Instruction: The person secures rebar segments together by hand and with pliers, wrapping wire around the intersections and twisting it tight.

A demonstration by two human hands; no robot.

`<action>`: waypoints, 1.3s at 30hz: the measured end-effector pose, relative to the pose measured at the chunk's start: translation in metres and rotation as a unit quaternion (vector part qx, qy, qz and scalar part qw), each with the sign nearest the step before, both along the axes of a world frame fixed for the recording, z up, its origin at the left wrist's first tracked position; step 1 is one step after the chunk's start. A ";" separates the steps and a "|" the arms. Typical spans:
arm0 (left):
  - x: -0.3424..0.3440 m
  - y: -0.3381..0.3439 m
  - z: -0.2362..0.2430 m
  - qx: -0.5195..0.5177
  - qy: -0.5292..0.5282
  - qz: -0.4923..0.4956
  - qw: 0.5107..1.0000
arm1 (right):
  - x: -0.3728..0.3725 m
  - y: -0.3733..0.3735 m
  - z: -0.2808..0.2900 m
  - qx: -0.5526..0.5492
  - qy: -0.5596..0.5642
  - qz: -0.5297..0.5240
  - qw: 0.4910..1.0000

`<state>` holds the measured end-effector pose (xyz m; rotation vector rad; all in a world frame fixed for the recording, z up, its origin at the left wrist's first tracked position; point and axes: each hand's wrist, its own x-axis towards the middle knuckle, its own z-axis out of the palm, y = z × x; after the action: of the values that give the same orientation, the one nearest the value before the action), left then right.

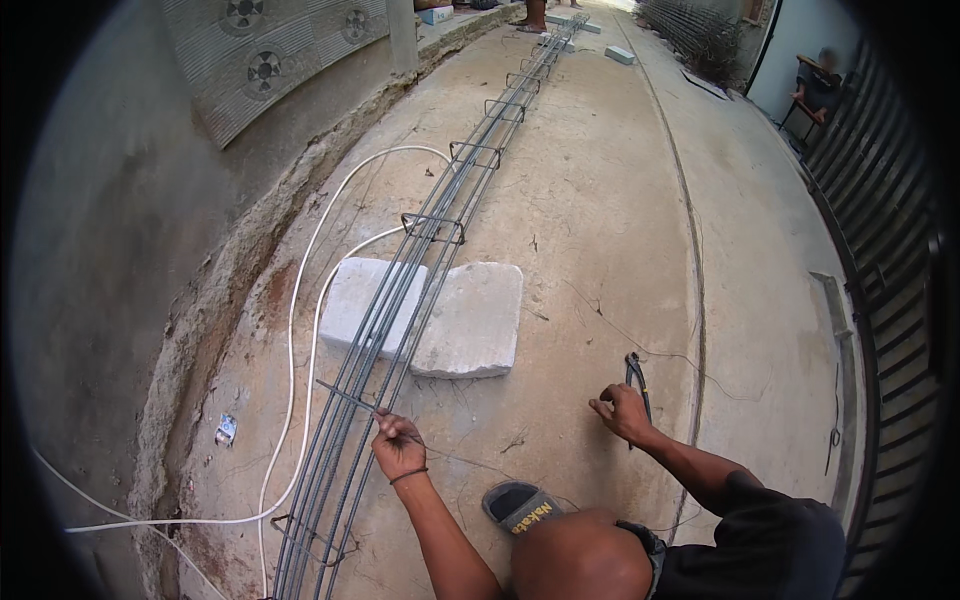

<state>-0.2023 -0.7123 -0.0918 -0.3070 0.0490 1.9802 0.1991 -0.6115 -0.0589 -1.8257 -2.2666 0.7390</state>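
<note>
across steel bars [388, 312], a co-worker's left hand [401, 448] holds a rod [343, 394].

Thin dark wristband [408, 475] just behind left hand [400, 447]; black short sleeve [757, 518] farther back, behind right hand [626, 414].

A white hose [292, 350] curves near the wall [120, 220].

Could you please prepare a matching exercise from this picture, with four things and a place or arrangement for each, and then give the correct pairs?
Things
1. Left hand
2. Dark pincers
3. White hose or cable
4. Two large pale blocks

Places and arrangements
A. Curving in a long loop
B. At one end of a short rod
C. Side by side at the steel bars
D. At the right hand

Pairs: 1-B, 2-D, 3-A, 4-C
</note>
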 end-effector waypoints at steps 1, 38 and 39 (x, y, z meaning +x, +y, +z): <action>0.006 0.001 -0.002 0.041 -0.006 -0.016 0.999 | 0.027 0.019 -0.006 0.096 -0.084 -0.023 0.992; 0.065 0.005 0.081 -0.430 0.212 0.119 0.869 | -0.260 0.041 0.127 -0.463 0.055 0.365 0.806; 0.063 0.004 0.080 -0.430 0.211 0.121 0.869 | -0.261 0.043 0.131 -0.477 0.046 0.361 0.800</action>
<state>-0.1389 -0.7083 -0.0121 -0.4502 1.2537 2.1344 -0.0624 -0.5683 0.0722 -0.9141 -2.7279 2.3658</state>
